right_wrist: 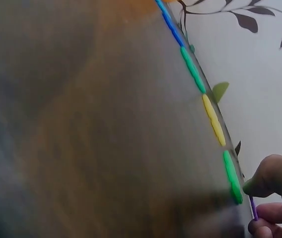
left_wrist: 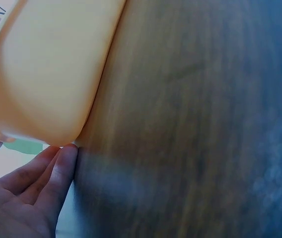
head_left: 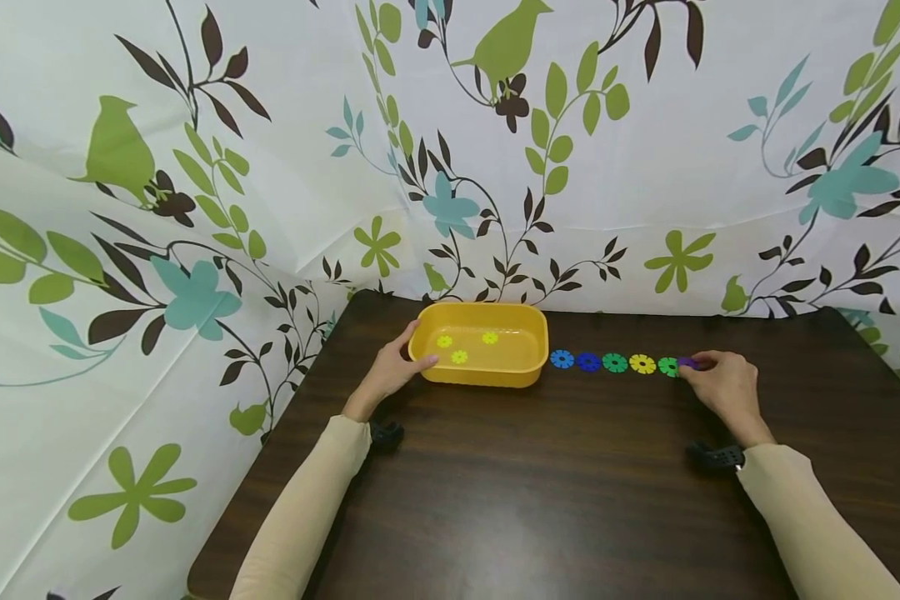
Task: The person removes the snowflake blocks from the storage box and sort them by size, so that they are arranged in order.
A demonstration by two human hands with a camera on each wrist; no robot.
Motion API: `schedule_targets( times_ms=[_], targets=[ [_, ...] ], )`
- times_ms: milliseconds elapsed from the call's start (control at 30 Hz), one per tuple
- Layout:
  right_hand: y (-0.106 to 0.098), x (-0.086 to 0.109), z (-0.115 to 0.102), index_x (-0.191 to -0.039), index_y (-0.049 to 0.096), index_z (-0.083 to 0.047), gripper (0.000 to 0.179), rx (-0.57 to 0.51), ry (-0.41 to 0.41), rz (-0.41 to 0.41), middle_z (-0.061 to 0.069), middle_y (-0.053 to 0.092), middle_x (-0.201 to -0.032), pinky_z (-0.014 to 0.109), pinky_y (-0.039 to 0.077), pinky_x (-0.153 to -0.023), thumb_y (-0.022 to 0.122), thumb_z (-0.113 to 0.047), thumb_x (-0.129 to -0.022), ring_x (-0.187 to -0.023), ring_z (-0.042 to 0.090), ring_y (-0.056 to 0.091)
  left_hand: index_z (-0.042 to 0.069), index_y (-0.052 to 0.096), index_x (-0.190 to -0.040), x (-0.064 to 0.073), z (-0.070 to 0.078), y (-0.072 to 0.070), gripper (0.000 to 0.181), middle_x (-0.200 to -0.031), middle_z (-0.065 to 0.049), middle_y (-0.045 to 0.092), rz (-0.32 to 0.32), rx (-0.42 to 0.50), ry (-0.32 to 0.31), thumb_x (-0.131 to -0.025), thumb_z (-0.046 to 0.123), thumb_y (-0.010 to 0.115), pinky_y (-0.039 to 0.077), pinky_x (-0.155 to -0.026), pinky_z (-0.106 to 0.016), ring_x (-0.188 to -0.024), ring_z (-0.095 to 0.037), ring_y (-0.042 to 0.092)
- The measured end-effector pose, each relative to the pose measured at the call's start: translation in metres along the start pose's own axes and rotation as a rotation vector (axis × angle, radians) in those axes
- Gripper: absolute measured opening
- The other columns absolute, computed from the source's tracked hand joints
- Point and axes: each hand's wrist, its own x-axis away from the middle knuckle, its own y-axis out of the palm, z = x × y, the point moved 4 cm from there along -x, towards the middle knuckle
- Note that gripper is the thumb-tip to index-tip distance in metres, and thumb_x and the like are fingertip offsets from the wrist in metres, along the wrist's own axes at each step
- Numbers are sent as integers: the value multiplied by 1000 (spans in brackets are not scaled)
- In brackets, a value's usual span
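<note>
My left hand [head_left: 394,369] grips the left end of a yellow plastic tub [head_left: 480,377], thumb over the rim. Inside the tub lie 3 yellow-green notched discs [head_left: 459,357]. Between the thumb and fingers of my right hand [head_left: 726,385] is a purple disc [head_left: 687,363], mostly covered by the fingers in the head view; the right wrist view shows it edge-on. Just left of it, a row of flat notched discs runs to the tub: green [head_left: 668,367], yellow [head_left: 642,364], darker green [head_left: 615,362], dark blue [head_left: 588,362] and light blue [head_left: 562,359].
A dark wood-grain table [head_left: 495,467] carries everything. Behind it and on the left hangs a white cloth [head_left: 285,167] printed with leaves, birds and flowers. Both wrists wear black straps [head_left: 714,456].
</note>
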Motion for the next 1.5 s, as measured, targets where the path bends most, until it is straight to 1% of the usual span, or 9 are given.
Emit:
schedule_targets(
  times_ms=[167,400,700,967,1100,1167,1267,1400,1500],
  targets=[
    [-2,-3,8,-120,73,13,44,12,34,-4,35,76,-113,41,45,-73,73,-26,-100,-101,48,64,29,22,-176,1,0,0,97,-182,-14,29,-3,-12,-1,-100,52,77,22,-134,-71,-167,-43,31],
    [-4,-4,11,-119,74,14,42,16,34,-13,35,76,-115,45,49,-74,74,-24,-100,-103,50,65,30,22,-176,0,-1,0,96,-182,-14,30,-1,-9,4,-100,52,76,21,-134,-71,-167,-43,32],
    [-10,-7,10,-125,70,15,45,27,65,-87,40,68,-131,67,49,-97,71,-24,-103,-121,59,58,29,22,-176,0,0,0,96,-182,-15,29,3,-3,5,-101,49,77,21,-134,-71,-167,-43,31],
    [-11,-6,10,-130,68,16,46,-1,85,-118,43,63,-138,71,43,-105,69,-22,-104,-130,62,51,29,22,-176,1,-1,0,100,-181,-14,30,0,1,16,-98,58,77,21,-135,-70,-167,-42,31],
    [-10,-6,12,-132,67,16,47,-12,95,-125,43,63,-139,71,44,-104,69,-22,-105,-130,60,51,31,22,-176,1,-2,-1,100,-182,-13,30,-3,-1,13,-97,59,77,21,-135,-70,-168,-41,31],
    [-9,-6,13,-132,67,16,48,-15,92,-124,42,64,-137,69,46,-100,69,-23,-105,-128,59,53,31,22,-176,2,-2,-1,99,-182,-13,30,-4,2,12,-97,58,77,21,-135,-70,-168,-41,31],
    [-10,-6,14,-134,66,15,49,-26,85,-114,41,67,-132,57,50,-87,68,-24,-104,-120,55,59,30,23,-176,2,-1,-1,99,-181,-14,30,-2,8,13,-98,56,78,21,-135,-71,-167,-42,31],
    [-11,-3,14,-138,64,14,53,-66,96,-78,38,69,-128,37,43,-76,67,-26,-104,-112,49,62,29,23,-176,1,0,-1,99,-181,-15,31,1,8,16,-98,55,78,21,-135,-71,-167,-42,31],
    [-13,1,9,-139,64,12,55,-85,91,-18,37,70,-128,33,41,-76,69,-29,-103,-113,48,64,30,23,-176,1,-1,-1,100,-181,-14,30,-1,2,12,-98,57,77,21,-135,-70,-168,-42,30]
  ],
)
